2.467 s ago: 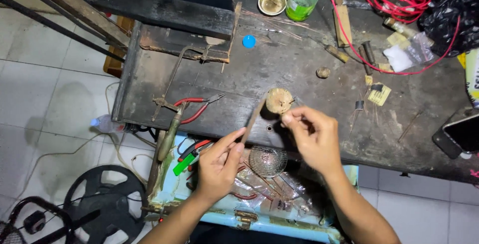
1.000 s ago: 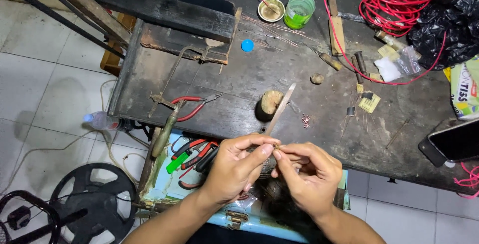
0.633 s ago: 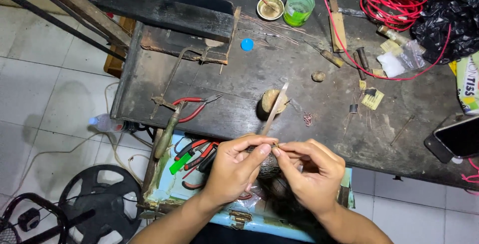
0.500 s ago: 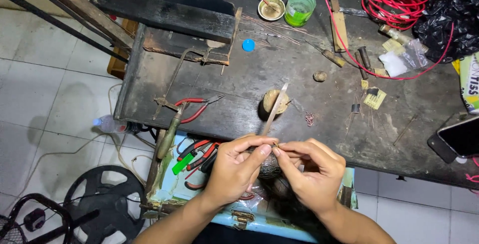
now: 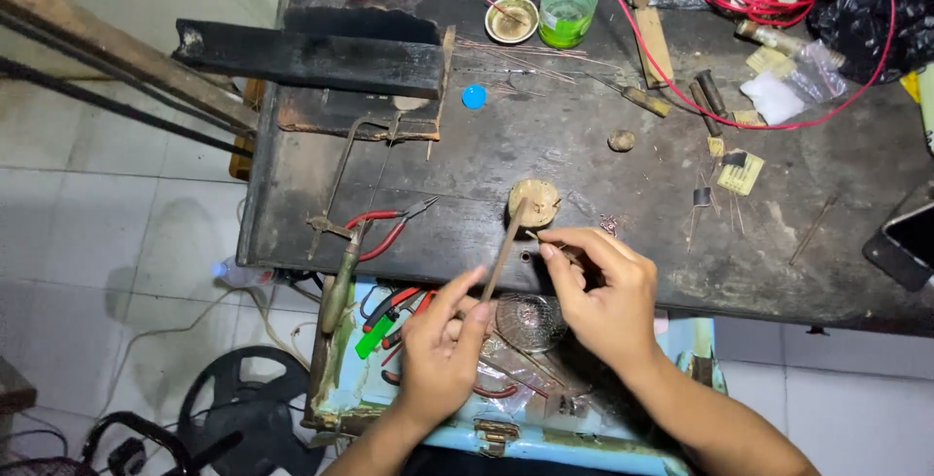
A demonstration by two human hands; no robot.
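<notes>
Both hands have parted since before: left hand (image 5: 443,350) pinches a thin flat stick (image 5: 505,250) slanting over the scuffed dark workbench (image 5: 623,204), right hand (image 5: 603,291) grips fine wire by the round wooden spool (image 5: 534,201)

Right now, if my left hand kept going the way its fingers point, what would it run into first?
Probably the small round wooden block on the workbench. The left hand points up along the thin stick it holds, whose tip seems to rest there; depth is unclear.
</notes>
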